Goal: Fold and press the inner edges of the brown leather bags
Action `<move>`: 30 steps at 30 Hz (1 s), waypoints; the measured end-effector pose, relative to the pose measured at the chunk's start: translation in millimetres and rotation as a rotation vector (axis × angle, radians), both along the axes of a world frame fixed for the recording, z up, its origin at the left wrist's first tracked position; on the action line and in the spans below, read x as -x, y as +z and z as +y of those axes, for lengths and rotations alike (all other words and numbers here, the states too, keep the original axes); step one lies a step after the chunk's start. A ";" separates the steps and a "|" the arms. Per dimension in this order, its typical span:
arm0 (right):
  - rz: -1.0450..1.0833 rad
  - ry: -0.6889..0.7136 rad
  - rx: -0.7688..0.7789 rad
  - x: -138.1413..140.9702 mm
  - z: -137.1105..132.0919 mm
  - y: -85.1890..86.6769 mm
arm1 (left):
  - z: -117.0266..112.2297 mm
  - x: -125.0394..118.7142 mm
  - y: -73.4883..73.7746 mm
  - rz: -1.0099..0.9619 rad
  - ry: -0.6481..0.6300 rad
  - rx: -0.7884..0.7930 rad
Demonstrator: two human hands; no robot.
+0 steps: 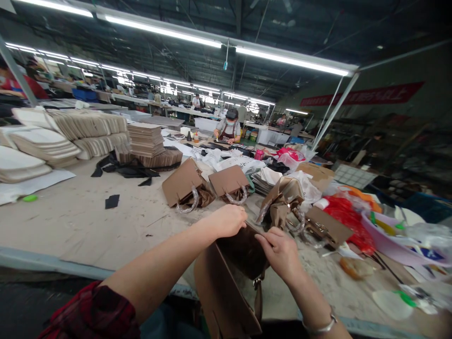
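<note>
A brown leather handbag stands open at the near table edge, its flap hanging toward me. My left hand is closed on the bag's upper rim, fingers curled over the edge. My right hand is closed too, pinching the rim on the bag's right side near a metal ring and strap. Just beyond my hands lie more brown handbags with plastic-wrapped handles; another one sits behind my right hand.
Stacks of beige cut panels and cardboard sheets fill the left and back of the worktable. Red and white plastic bags clutter the right. A person works at the far end. Black scraps lie about.
</note>
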State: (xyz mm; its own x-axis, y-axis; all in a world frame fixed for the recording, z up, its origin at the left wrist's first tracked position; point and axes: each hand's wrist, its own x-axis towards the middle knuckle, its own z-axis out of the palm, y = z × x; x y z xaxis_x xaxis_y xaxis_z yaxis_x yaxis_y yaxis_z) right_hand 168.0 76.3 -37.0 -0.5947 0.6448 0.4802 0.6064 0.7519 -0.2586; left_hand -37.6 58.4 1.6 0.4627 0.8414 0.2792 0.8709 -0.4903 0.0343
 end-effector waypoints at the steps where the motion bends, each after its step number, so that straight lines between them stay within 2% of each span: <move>1: -0.006 -0.008 -0.018 -0.4 -0.1 -0.8 | 0.3 0.0 -0.7 -0.002 0.005 -0.005; 4: -0.045 -0.011 -0.007 -3.4 -1.0 0.7 | 0.3 0.3 -1.6 0.002 0.011 -0.002; 7: -0.140 -0.019 0.053 -3.7 -2.2 9.3 | -0.3 1.1 -1.7 -0.001 0.005 0.001; 12: -0.237 -0.079 0.019 14.6 -1.0 22.6 | 0.2 2.8 -5.1 0.007 -0.007 -0.026; 16: -0.322 -0.084 -0.045 27.3 0.8 21.6 | 0.4 5.4 -8.1 0.022 0.010 -0.028; 20: -0.358 -0.103 -0.042 24.7 -1.0 21.4 | 0.0 8.1 -9.4 0.018 0.032 -0.014; 25: -0.395 -0.069 0.021 25.9 0.0 30.1 | 1.0 11.1 -8.9 -0.053 0.018 0.045; 30: -0.411 -0.077 0.042 39.5 2.7 32.9 | -8.0 20.8 -0.3 -0.251 -0.063 0.059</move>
State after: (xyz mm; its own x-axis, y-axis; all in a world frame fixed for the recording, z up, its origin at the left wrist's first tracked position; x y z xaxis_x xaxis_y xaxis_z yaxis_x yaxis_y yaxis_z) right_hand 128.5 79.0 -4.1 -0.6804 0.7090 0.1856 0.7198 0.6941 -0.0129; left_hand -58.4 50.4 1.3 0.4372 0.8314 0.3429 0.7995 -0.5339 0.2752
